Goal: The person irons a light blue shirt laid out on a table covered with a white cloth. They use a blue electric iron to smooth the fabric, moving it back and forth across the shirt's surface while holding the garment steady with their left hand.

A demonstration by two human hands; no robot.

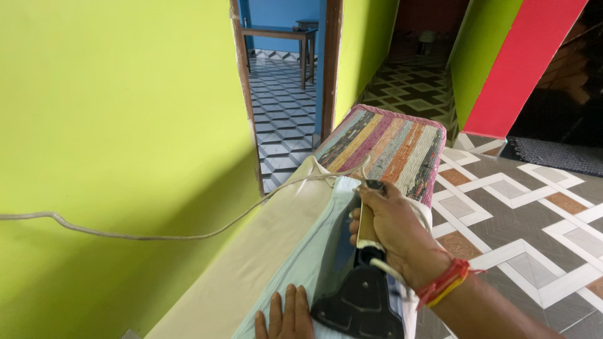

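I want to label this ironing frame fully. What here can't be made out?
Head view only:
- Iron soleplate: hidden under its own body.
- Iron handle: mostly covered by the right hand.
- Left hand: cut off by the bottom edge.
- Cord: runs off the left edge, plug unseen.
- Pale green cloth: partly hidden under the iron.

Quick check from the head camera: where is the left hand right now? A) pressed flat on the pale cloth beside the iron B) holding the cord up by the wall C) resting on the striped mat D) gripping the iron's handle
A: the left hand lies flat, fingers spread, on the pale cloth next to the iron, while the right hand grips the iron's handle.
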